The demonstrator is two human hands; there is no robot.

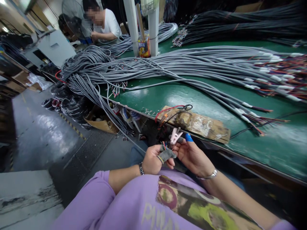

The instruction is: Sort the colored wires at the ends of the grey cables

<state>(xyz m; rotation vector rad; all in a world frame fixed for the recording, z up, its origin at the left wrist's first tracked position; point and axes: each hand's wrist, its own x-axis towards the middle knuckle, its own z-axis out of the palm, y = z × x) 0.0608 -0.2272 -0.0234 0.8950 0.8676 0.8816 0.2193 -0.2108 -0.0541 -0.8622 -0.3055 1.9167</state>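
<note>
My left hand (153, 159) is closed around the end of a grey cable, whose thin coloured wires (164, 145) stick up above the fist. A grey finger cover (167, 155) is on its thumb. Close by on the right, my right hand (190, 157) has its fingertips bent in towards those wires; what they pinch is too small to make out. Blue tape (188, 137) wraps one of its fingers. A pale pink clip (176, 136) stands just above the fingertips, at the bench edge.
On the green bench (148, 95) lies a worn wooden board (203, 125) with red and black leads. Behind it stretches a big bundle of grey cables (153, 68), hanging over the left edge. Black cables (240, 27) lie farther back. Another person (105, 25) sits across the bench.
</note>
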